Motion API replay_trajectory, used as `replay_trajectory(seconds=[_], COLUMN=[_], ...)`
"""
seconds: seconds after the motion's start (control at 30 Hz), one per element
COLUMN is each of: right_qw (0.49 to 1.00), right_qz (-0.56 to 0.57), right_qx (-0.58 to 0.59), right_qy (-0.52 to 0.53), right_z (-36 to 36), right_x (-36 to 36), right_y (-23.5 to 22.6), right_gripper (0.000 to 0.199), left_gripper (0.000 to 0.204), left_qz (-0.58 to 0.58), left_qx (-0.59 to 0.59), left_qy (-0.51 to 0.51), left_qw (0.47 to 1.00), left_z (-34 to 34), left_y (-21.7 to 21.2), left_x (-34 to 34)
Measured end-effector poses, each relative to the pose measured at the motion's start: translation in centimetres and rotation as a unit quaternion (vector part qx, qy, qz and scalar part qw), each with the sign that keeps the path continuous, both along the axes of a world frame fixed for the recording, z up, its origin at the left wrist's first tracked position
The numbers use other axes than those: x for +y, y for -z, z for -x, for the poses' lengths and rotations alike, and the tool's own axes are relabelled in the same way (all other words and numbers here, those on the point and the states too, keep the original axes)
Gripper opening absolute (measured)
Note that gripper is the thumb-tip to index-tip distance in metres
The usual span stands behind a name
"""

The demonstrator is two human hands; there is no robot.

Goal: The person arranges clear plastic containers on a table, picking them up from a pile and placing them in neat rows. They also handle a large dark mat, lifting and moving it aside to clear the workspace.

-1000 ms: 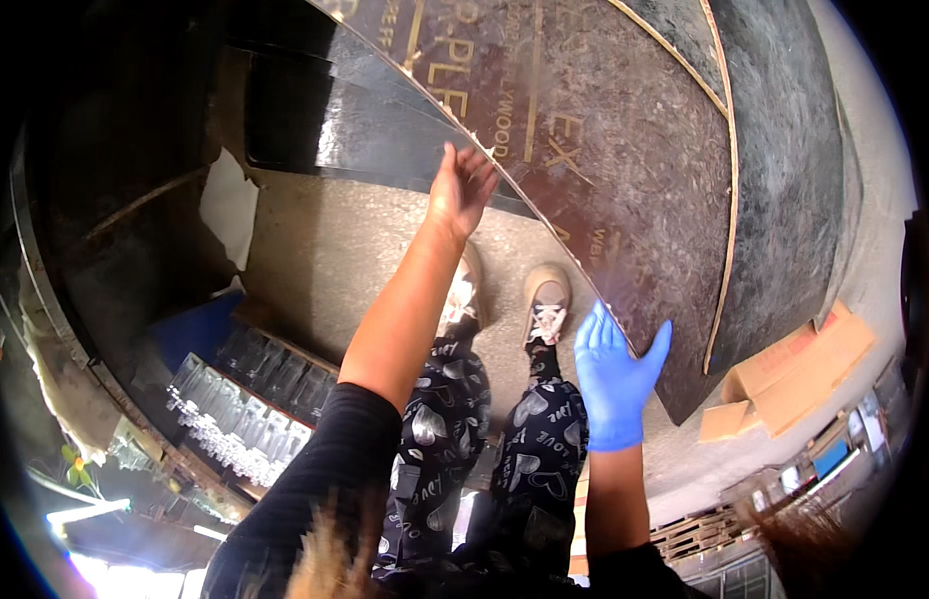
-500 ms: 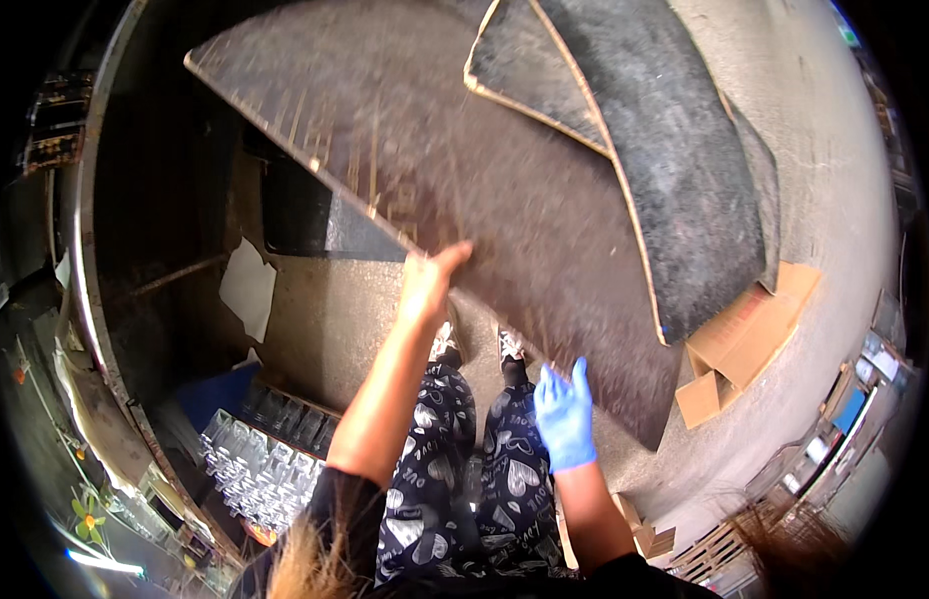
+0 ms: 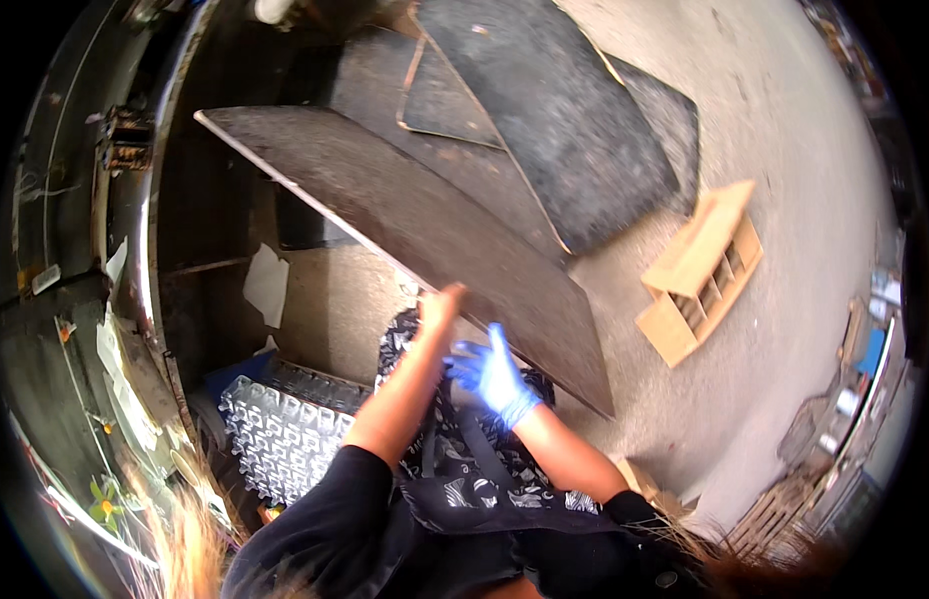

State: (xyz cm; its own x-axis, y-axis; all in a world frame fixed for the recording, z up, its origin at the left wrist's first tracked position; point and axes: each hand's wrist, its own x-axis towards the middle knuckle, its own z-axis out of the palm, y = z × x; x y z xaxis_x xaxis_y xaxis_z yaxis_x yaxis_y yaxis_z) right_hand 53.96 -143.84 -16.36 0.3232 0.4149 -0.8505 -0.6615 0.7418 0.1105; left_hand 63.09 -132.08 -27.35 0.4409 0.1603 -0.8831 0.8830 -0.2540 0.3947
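Note:
A large dark brown board [image 3: 414, 210] with a pale edge slants across the middle, tilted up. My bare left hand [image 3: 440, 307] grips its near edge, thumb on top. In a blue glove, my right hand [image 3: 494, 377] is just to the right and nearer to me, fingers spread and thumb raised. The thumb tip is by the board's near edge; whether it touches, I cannot tell. Beyond lies a dark grey board [image 3: 564, 120] with rounded corners, overlapping other dark boards [image 3: 449, 105].
An opened cardboard box [image 3: 699, 270] with dividers stands on the concrete floor [image 3: 784, 150] to the right. At the lower left are rows of clear glassware [image 3: 285, 434]. A metal-edged frame [image 3: 155, 220] runs along the left, near a torn white sheet [image 3: 267, 287].
The brown board's face has tilted and looks narrower, showing more of the boards behind. My right hand has left the edge and moved left, toward my left hand, its fingers spreading.

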Motion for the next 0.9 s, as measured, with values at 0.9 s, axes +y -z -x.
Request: replay_trajectory(seconds=[0.9], right_qw=[0.388], right_qz=[0.547], right_qx=[-0.313], right_qy=[-0.672], right_z=[4.1], right_x=[-45.4], right_y=[15.4], right_gripper=[0.072], left_gripper=[0.021], left_qz=[0.103], left_qx=[-0.109], left_qy=[-0.265], left_qw=[0.952], left_z=[14.0], left_y=[-29.9], left_x=[-3.1])
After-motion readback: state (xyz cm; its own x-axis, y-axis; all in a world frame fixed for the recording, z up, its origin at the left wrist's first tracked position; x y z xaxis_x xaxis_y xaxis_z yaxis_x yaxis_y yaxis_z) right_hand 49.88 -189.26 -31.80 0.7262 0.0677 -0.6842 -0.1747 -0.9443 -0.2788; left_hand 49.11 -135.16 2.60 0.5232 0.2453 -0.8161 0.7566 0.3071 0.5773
